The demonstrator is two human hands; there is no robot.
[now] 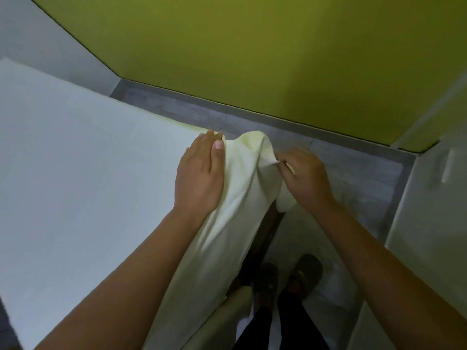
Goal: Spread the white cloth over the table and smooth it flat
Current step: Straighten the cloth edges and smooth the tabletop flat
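Note:
The white cloth (75,160) covers the table top on the left and hangs down over its right edge in folds. My left hand (199,173) lies flat, palm down, on the cloth at the table's far right corner, fingers together. My right hand (305,178) is beyond the edge, pinching a bunched fold of the cloth's overhanging corner between thumb and fingers. A raised hump of cloth stands between the two hands. The dark wooden table frame (267,231) shows just under the hanging cloth.
A yellow-green wall (252,51) stands close behind the table, with a grey floor strip (328,157) at its foot. A pale wall or door (429,210) is on the right. My feet in dark sandals (290,274) stand on the floor beside the table.

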